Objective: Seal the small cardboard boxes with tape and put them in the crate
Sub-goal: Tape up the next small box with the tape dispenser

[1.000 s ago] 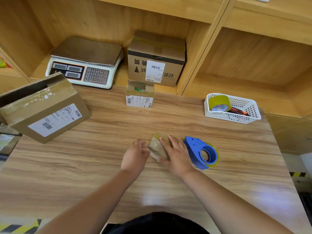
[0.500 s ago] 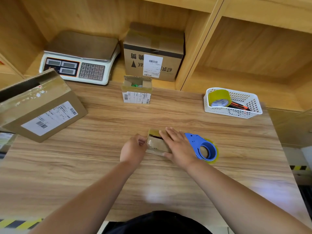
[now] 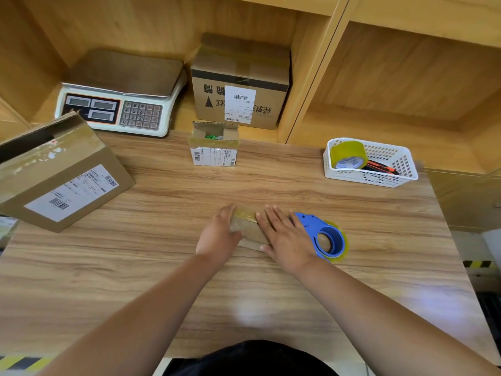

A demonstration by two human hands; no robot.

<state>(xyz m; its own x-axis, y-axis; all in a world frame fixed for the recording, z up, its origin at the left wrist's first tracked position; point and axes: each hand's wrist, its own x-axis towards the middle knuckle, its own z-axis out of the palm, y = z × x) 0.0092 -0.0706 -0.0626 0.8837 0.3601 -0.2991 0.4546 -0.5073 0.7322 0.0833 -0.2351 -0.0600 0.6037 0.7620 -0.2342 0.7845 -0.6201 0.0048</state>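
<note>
We find the small cardboard box [image 3: 248,230] lying on the worktop [image 3: 162,267], just left of the blue tape dispenser [image 3: 325,237], with yellowish tape across its far end. The left hand [image 3: 218,237] holds the box's end farthest from the dispenser. Its fingers appear to curl around that end, though the back of the hand hides most of them, so we record the grip with reserve. The right hand [image 3: 287,237] lies flat on the box top, fingers straight and slightly spread, pressing down. Its outer edge is just beside the dispenser's blue frame, and we cannot tell whether the two touch.

Beyond the dispenser and to its left, a second small box [image 3: 214,147] stands on the worktop with its flaps up, something green visible inside. Farther left of the dispenser, a large labelled carton [image 3: 62,175] sits tilted at the worktop's edge. Beyond the dispenser and to its right, a white basket [image 3: 401,177] holds a tape roll [image 3: 348,154]. On the shelf well beyond the dispenser we note a weighing scale [image 3: 119,99] and a printed carton [image 3: 241,85] side by side.
</note>
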